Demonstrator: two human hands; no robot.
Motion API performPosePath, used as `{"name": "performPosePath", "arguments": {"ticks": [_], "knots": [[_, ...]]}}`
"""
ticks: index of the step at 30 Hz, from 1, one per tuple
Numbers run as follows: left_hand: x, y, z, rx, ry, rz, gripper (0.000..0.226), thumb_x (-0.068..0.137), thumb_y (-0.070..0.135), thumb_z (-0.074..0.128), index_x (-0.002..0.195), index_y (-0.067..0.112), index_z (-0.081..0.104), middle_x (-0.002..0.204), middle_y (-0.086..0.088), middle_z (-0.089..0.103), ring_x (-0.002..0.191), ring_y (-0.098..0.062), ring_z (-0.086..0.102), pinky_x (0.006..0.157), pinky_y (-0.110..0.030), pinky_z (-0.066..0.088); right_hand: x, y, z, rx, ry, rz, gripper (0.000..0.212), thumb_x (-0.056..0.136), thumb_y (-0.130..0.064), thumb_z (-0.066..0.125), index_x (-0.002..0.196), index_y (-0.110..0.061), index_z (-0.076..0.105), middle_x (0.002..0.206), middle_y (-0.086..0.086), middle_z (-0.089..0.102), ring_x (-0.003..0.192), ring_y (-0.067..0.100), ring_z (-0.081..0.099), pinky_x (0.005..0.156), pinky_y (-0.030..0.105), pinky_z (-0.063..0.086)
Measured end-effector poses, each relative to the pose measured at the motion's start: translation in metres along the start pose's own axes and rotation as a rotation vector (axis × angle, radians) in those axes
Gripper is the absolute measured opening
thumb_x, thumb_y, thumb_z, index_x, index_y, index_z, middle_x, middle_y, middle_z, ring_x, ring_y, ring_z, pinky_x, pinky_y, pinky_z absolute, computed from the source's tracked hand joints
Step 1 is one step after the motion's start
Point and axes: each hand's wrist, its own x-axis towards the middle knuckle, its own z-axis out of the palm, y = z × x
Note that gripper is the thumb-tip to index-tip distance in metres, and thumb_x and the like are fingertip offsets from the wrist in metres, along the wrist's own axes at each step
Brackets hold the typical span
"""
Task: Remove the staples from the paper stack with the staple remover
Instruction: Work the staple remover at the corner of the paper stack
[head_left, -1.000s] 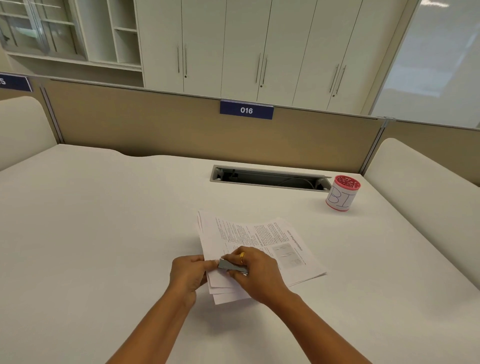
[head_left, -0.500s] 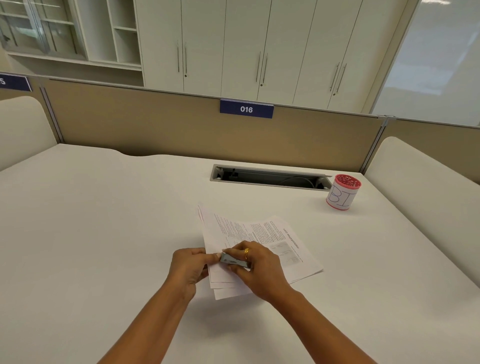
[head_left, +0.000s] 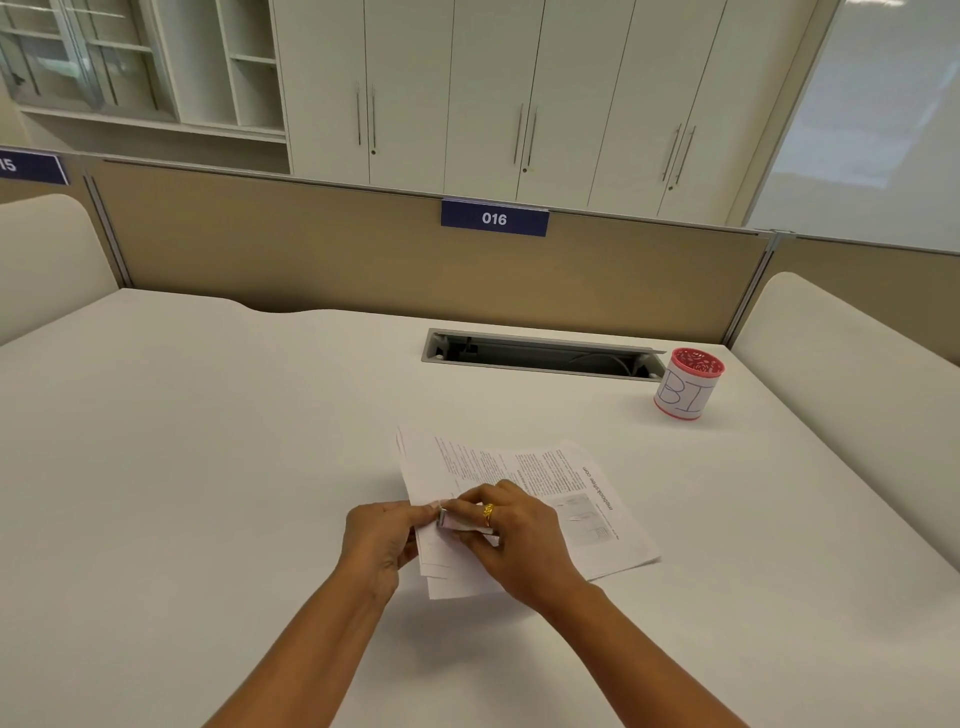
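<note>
A stack of printed white sheets, the paper stack, lies slightly fanned on the white desk in front of me. My right hand, with a gold ring, rests on the stack's left part and grips a small grey staple remover whose tip sits at the stack's left edge. My left hand pinches that same edge, fingertips touching the remover's tip. The staples themselves are hidden under my fingers.
A red mesh cup with a white paper label stands at the back right. A recessed cable slot runs along the desk's rear. A tan partition closes the back; padded white side panels flank the desk.
Both hands and the staple remover have crept slightly up along the stack's left edge. The sheets have shifted a little under them.
</note>
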Motion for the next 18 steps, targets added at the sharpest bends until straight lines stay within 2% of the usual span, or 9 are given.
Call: {"name": "performPosePath", "arguments": {"ticks": [6, 12, 18], "knots": [[0.0006, -0.0015, -0.0005, -0.005, 0.016, -0.008, 0.016, 0.073, -0.006, 0.070, 0.063, 0.005, 0.063, 0.069, -0.009, 0.066, 0.063, -0.026, 0.062, 0.055, -0.030, 0.050, -0.0013, 0.0007, 0.0011, -0.041, 0.006, -0.023, 0.023, 0.080, -0.024, 0.069, 0.102, -0.021, 0.073, 0.092, -0.002, 0.074, 0.078, 0.020, 0.065, 0.060, 0.027, 0.051], [0.0016, -0.0024, -0.0015, 0.000, 0.031, -0.009, 0.014, 0.072, -0.006, 0.071, 0.065, 0.004, 0.064, 0.071, -0.012, 0.067, 0.063, -0.029, 0.063, 0.064, -0.034, 0.054, -0.0013, -0.0005, 0.0029, -0.088, 0.008, -0.084, 0.023, 0.074, -0.022, 0.074, 0.097, -0.023, 0.074, 0.086, -0.005, 0.074, 0.070, 0.018, 0.065, 0.054, 0.024, 0.053], [0.0012, -0.0018, -0.0010, -0.017, 0.014, -0.002, 0.015, 0.072, -0.004, 0.072, 0.063, 0.006, 0.064, 0.070, -0.012, 0.067, 0.063, -0.028, 0.062, 0.067, -0.037, 0.054, -0.0026, 0.0023, 0.0042, -0.027, 0.010, -0.002, 0.023, 0.081, -0.026, 0.067, 0.104, -0.024, 0.072, 0.095, -0.005, 0.073, 0.080, 0.018, 0.064, 0.061, 0.027, 0.051]]}}
